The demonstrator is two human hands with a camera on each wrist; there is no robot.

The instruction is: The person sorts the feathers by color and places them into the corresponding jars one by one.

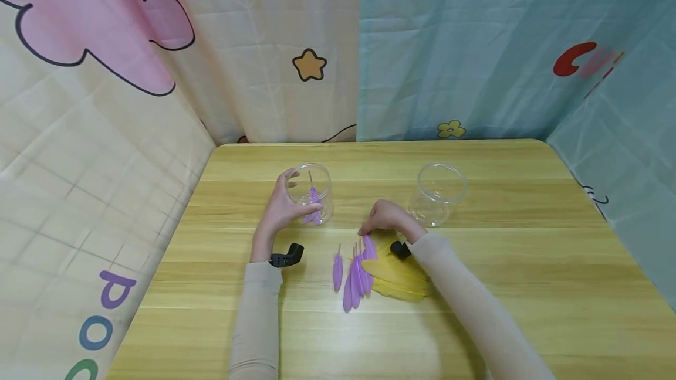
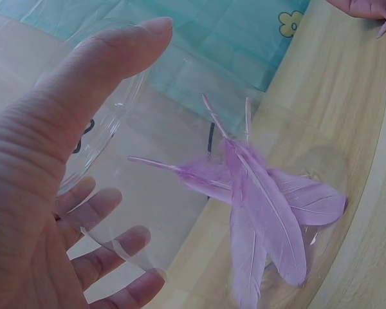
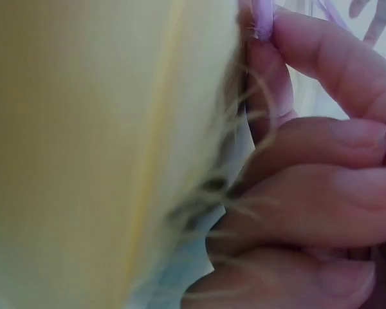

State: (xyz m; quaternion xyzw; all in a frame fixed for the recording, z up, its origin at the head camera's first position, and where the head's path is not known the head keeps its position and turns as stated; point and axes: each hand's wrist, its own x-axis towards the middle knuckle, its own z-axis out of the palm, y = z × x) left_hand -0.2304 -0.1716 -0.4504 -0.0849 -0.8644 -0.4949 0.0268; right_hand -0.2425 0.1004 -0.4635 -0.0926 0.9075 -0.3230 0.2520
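My left hand (image 1: 281, 207) is wrapped around a clear plastic cup (image 1: 328, 195), thumb at the near side and fingers at the far side. Inside the cup stand a few purple feathers (image 2: 265, 209), crossing one another with quills up. Thumb and index finger of my right hand (image 1: 389, 217) pinch the quill of a purple feather (image 3: 262, 19) above the table. That feather partly overlaps a small fan of purple feathers (image 1: 355, 283) lying on the wood. One more purple feather (image 1: 338, 271) lies apart, to the fan's left.
Large yellow feathers (image 1: 398, 277) lie under my right wrist, touching the purple fan. A second clear cup (image 1: 442, 195) stands at the back right, beyond my right hand. Curtains (image 1: 454, 46) border the wooden table (image 1: 528, 304) at the back and sides.
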